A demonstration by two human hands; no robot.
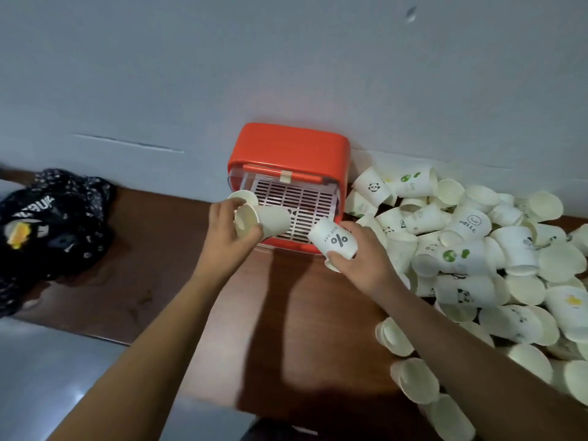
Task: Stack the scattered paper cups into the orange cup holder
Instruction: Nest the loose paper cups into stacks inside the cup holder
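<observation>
Fingers of left hand (227,226) curled round a plain paper cup (265,222), held on its side, mouth facing left, base over the white slatted tray (299,198). Second cup (243,196) sits just beyond it at the tray's left corner. Right hand (362,259) grips a cup printed with a percent sign (334,239), thumb on the near side, base pointing toward the tray. Orange cup holder (288,144) stands on the brown table (286,313), back against the grey wall (286,58). Heap of loose cups (477,249) fills the table right of the holder, some touching its side. Dark patterned bag (47,224) lies far left.
</observation>
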